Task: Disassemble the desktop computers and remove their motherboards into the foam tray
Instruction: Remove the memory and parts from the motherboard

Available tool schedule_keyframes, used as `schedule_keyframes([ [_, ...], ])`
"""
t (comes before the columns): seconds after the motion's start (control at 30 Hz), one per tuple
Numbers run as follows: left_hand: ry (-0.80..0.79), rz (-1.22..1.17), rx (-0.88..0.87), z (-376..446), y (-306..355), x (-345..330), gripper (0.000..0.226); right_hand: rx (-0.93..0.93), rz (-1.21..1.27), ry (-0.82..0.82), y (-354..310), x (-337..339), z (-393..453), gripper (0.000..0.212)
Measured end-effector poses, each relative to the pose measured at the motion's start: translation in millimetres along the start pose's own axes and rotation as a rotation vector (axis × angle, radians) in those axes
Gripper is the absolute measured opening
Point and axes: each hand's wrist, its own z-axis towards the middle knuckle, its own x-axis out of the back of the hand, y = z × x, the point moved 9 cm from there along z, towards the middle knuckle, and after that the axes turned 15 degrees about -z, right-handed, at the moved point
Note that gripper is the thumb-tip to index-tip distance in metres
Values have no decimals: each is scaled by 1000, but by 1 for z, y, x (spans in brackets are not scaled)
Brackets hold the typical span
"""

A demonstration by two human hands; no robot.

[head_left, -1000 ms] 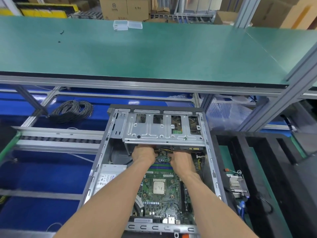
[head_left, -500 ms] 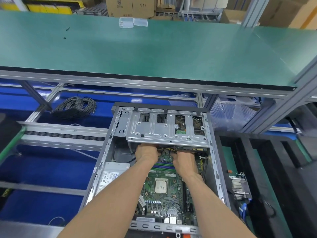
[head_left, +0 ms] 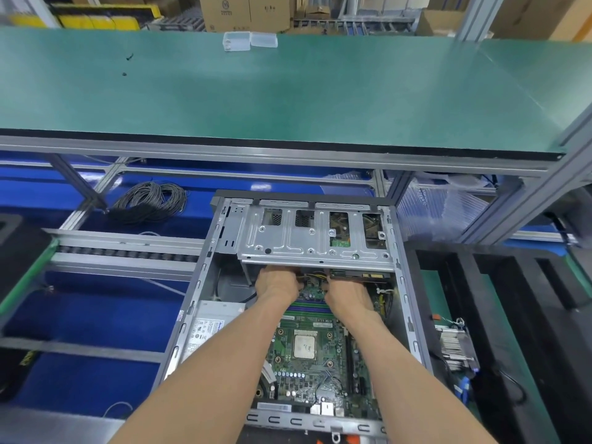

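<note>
1. In the lower middle of the frame an opened desktop case [head_left: 205,296] lies with its side off, and the green motherboard [head_left: 312,357] is still seated on its floor, the bare CPU [head_left: 304,346] showing near the board's centre.
2. At the far edge of the board, just under the lip of the silver drive cage [head_left: 315,233], the left hand [head_left: 277,285] and right hand [head_left: 347,296] reach in side by side, with a bundle of yellow and black cable [head_left: 312,277] between them.
3. The fingers of both hands are curled down and hidden under the cage; they seem to be working at that cable's connector, but I cannot tell whether either hand actually grips it.
4. The step in hand looks like freeing a power plug from the board. It is best done by squeezing the latch and pulling straight up by the plug body, not the wires, while the other hand steadies the board so it does not flex.
5. The cage's sheet-metal edge sits right over the knuckles, so the pull should be short and controlled.
6. Most of the motherboard lies below the hands in the frame, between the forearms, with the power supply [head_left: 208,331] to its left.
7. Black foam [head_left: 499,315] at the right of the frame, beside the case, may be the tray; a finned heatsink [head_left: 456,347] rests there.
</note>
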Motion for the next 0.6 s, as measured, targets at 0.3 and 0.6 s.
schedule_keyframes([
  [0.3,-3,-27,12,2,-2,0,60,-52,158,3,11,-9,3,47],
  [0.6,-48,32,-18,1,-1,-4,57,-63,151,56,12,-5,-4,49],
])
